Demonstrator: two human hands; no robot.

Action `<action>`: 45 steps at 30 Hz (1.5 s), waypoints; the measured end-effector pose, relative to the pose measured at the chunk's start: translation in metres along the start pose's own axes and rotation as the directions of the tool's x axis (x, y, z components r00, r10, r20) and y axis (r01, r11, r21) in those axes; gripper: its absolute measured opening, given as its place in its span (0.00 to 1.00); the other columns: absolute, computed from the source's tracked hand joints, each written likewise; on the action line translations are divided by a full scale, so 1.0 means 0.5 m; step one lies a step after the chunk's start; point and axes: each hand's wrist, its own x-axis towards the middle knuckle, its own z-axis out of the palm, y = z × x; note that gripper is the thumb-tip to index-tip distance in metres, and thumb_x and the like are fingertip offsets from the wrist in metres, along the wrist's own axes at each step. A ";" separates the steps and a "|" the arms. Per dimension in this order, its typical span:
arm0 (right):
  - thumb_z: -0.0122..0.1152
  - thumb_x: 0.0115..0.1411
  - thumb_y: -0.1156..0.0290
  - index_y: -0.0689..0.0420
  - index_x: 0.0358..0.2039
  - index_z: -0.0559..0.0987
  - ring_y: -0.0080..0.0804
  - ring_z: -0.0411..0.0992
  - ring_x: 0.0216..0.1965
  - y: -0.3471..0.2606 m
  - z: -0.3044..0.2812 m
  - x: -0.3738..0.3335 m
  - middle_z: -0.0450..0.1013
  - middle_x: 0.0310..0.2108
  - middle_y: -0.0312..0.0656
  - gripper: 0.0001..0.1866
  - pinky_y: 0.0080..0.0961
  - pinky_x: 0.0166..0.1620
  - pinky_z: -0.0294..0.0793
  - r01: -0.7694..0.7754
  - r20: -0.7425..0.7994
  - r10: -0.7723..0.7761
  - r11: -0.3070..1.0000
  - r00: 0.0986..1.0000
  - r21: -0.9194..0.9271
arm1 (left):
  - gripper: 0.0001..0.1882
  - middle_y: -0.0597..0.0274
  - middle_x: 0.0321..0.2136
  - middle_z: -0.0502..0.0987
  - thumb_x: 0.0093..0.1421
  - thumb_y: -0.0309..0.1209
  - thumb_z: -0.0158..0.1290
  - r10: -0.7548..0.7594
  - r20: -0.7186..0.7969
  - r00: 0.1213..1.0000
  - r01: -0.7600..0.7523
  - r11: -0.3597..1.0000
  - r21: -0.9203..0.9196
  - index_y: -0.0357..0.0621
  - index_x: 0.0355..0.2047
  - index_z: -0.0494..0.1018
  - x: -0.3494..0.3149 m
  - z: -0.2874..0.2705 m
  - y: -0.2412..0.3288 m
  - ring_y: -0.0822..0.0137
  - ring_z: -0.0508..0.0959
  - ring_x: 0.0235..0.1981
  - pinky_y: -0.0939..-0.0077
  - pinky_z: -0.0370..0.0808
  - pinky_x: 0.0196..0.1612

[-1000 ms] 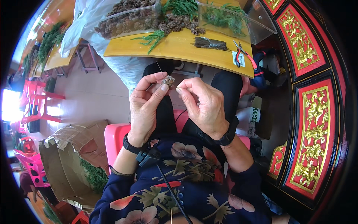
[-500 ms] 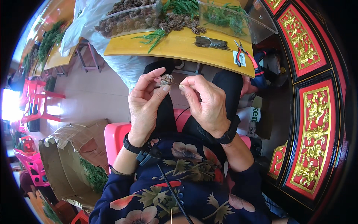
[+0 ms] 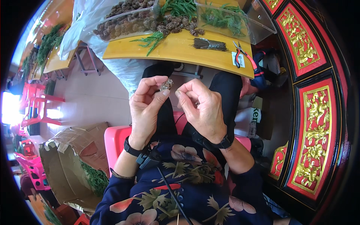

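My left hand (image 3: 145, 108) is closed, holding a small brown pine cone (image 3: 166, 86) between thumb and fingertips above my lap. Just to the right of the cone, my right hand (image 3: 205, 108) is pinched, thumb against forefinger. A thin dark wire ran from the cone to these fingertips half a second ago; now it is too fine to make out clearly. On the yellow table (image 3: 172, 50) ahead lie a bundle of dark wires (image 3: 209, 44), pliers (image 3: 240, 51) with red and black handles, loose pine cones (image 3: 174, 24) and a green sprig (image 3: 153, 40).
A clear bin (image 3: 129, 33) of pine cones stands at the table's back left, another clear bin (image 3: 258, 30) with greenery at the right. An open cardboard box (image 3: 60, 165) sits at my left. Carved red and gold panels (image 3: 313, 138) line the right side.
The cone in my left hand has tilted and dropped slightly nearer to me. My right hand has shifted a little left and down, its fingertips closer to the cone.
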 end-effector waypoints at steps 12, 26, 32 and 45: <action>0.58 0.57 0.80 0.64 0.29 0.72 0.16 0.70 0.18 0.012 0.001 -0.006 0.73 0.16 0.39 0.04 0.15 0.22 0.67 -0.039 -0.011 0.039 0.999 0.999 -0.030 | 0.12 0.64 0.41 0.71 0.56 0.16 0.54 0.070 0.022 0.997 -0.072 0.990 0.119 0.37 0.41 0.74 0.010 0.002 -0.010 0.76 0.73 0.42 0.82 0.71 0.46; 0.59 0.58 0.79 0.61 0.30 0.72 0.23 0.72 0.17 -0.012 0.005 -0.016 0.72 0.16 0.39 0.04 0.17 0.22 0.69 0.026 -0.044 -0.032 0.991 0.999 -0.128 | 0.05 0.63 0.39 0.75 0.63 0.24 0.51 -0.078 0.075 0.994 0.089 0.984 -0.151 0.40 0.39 0.72 0.013 0.003 -0.003 0.74 0.75 0.40 0.77 0.74 0.44; 0.59 0.58 0.79 0.61 0.32 0.73 0.24 0.73 0.17 -0.007 0.007 -0.015 0.72 0.16 0.39 0.03 0.18 0.22 0.69 0.087 -0.026 -0.091 0.988 0.996 -0.129 | 0.05 0.61 0.40 0.75 0.64 0.27 0.49 -0.179 0.107 0.978 0.201 0.948 -0.247 0.42 0.39 0.71 0.012 -0.010 -0.003 0.71 0.75 0.41 0.75 0.75 0.45; 0.59 0.57 0.81 0.62 0.32 0.73 0.25 0.74 0.22 0.021 -0.007 -0.007 0.74 0.21 0.41 0.04 0.19 0.26 0.71 0.142 -0.042 -0.144 0.988 0.989 -0.060 | 0.08 0.59 0.42 0.74 0.65 0.31 0.48 -0.302 0.314 0.900 0.434 0.686 -0.584 0.42 0.42 0.70 0.028 -0.038 -0.046 0.67 0.76 0.42 0.72 0.77 0.45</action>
